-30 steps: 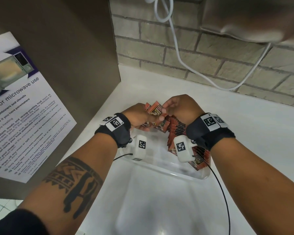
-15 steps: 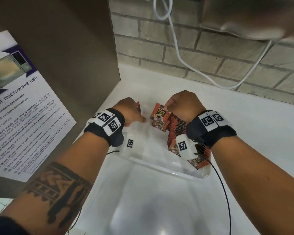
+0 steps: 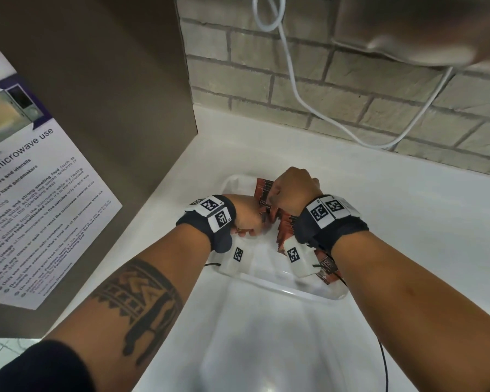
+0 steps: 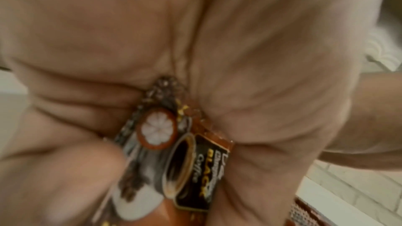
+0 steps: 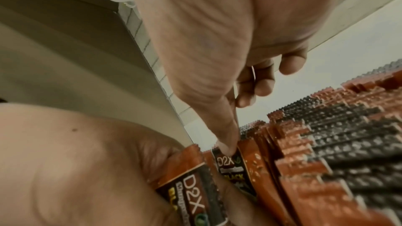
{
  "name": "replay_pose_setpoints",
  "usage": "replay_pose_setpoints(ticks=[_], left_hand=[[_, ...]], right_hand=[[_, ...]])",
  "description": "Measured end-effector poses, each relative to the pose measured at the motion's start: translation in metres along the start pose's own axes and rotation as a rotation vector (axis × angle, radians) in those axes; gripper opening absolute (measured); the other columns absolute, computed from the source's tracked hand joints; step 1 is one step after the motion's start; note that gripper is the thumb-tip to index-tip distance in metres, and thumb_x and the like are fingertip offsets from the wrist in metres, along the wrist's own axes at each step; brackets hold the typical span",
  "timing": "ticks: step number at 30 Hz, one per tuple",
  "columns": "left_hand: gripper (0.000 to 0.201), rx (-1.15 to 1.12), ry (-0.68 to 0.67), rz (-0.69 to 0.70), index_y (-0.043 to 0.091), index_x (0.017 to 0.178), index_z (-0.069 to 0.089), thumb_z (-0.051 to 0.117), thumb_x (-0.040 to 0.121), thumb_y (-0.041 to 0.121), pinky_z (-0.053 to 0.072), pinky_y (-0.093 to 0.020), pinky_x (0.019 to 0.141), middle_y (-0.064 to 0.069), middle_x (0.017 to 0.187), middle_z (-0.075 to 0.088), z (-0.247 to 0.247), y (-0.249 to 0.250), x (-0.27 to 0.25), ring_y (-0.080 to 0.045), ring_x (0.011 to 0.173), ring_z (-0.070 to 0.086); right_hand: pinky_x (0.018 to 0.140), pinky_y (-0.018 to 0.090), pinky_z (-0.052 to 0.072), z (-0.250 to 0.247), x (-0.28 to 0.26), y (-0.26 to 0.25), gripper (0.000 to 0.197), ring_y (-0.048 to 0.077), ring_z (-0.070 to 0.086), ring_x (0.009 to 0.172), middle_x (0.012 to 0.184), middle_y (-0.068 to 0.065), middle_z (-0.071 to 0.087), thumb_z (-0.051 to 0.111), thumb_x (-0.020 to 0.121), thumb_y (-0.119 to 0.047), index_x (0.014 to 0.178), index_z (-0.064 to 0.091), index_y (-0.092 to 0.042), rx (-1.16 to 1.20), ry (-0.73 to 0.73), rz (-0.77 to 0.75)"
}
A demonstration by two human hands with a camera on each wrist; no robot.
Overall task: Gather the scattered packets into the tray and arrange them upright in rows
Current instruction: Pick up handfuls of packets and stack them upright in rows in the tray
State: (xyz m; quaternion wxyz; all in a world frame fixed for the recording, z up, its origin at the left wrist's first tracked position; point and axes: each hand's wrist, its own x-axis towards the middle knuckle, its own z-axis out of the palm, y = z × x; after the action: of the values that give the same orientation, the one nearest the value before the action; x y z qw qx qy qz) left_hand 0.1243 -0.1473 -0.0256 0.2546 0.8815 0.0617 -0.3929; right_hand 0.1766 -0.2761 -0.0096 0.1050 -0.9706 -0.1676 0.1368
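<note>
Centre of the head view: a clear tray [image 3: 317,296] sits on a white counter [image 3: 408,210], below a brick wall [image 3: 351,89] and a looping white cable [image 3: 294,89]. A row of orange-and-black packets [image 3: 287,222] stands on edge along the tray's right side, running toward the lower right; in the right wrist view their serrated top edges [image 5: 326,143] fill the lower right of the frame.

The left hand [image 3: 245,215], at the tray's left-centre, has its fingers curled round 1 packet [image 4: 187,161]; the left wrist view shows the print "BLACK Coffee" and a cup picture between fingers and palm. The same packet [image 5: 191,183] appears at the bottom centre of the right wrist view, marked "D2X".

The right hand [image 3: 293,190], just right of the left, is clenched over the row's far end. Its thumb [image 5: 224,137] presses the top edge of the end packet [image 5: 233,166]; whether the fingers behind pinch it cannot be told.

Left of frame: a microwave notice [image 3: 40,193] on a brown panel [image 3: 110,94].
</note>
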Motion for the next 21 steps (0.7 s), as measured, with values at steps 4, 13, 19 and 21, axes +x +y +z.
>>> replay_pose_setpoints(ticks=[4, 13, 19, 21], left_hand=[[0.012, -0.015, -0.002, 0.013, 0.009, 0.091, 0.07, 0.064, 0.081, 0.012, 0.04, -0.018, 0.046, -0.006, 0.072, 0.062, -0.0006, -0.0001, 0.0052, -0.022, 0.06, 0.055], [0.012, -0.053, -0.023, 0.031, 0.008, 0.094, 0.068, 0.062, 0.084, 0.012, 0.037, -0.017, 0.044, -0.002, 0.068, 0.06, -0.0002, 0.0014, 0.0012, -0.021, 0.062, 0.055], [0.03, -0.086, -0.025, 0.027, 0.0, 0.111, 0.069, 0.062, 0.084, 0.013, 0.037, -0.017, 0.044, 0.0, 0.072, 0.062, 0.0002, 0.0008, -0.0016, -0.02, 0.065, 0.056], [0.033, -0.108, -0.036, 0.024, 0.001, 0.115, 0.069, 0.062, 0.085, 0.013, 0.038, -0.017, 0.044, -0.001, 0.076, 0.063, 0.0004, 0.0003, -0.0014, -0.02, 0.065, 0.056]], right_hand=[[0.095, 0.04, 0.043, -0.0005, 0.0021, -0.0008, 0.018, 0.021, 0.056, 0.104, 0.103, -0.003, 0.065, 0.058, 0.085, -0.028, 0.092, 0.074, -0.022, -0.029, -0.001, -0.015], [0.093, 0.04, 0.041, -0.0018, -0.0005, 0.0001, 0.016, 0.022, 0.057, 0.104, 0.102, -0.003, 0.066, 0.061, 0.083, -0.023, 0.085, 0.076, -0.026, -0.002, -0.019, -0.057], [0.093, 0.04, 0.041, -0.0061, -0.0046, -0.0024, 0.015, 0.022, 0.057, 0.103, 0.101, -0.004, 0.065, 0.063, 0.083, -0.021, 0.084, 0.077, -0.029, 0.013, -0.019, -0.079], [0.093, 0.039, 0.039, -0.0078, -0.0058, -0.0027, 0.015, 0.022, 0.057, 0.104, 0.103, -0.003, 0.064, 0.063, 0.085, -0.022, 0.086, 0.077, -0.027, 0.015, -0.015, -0.083]])
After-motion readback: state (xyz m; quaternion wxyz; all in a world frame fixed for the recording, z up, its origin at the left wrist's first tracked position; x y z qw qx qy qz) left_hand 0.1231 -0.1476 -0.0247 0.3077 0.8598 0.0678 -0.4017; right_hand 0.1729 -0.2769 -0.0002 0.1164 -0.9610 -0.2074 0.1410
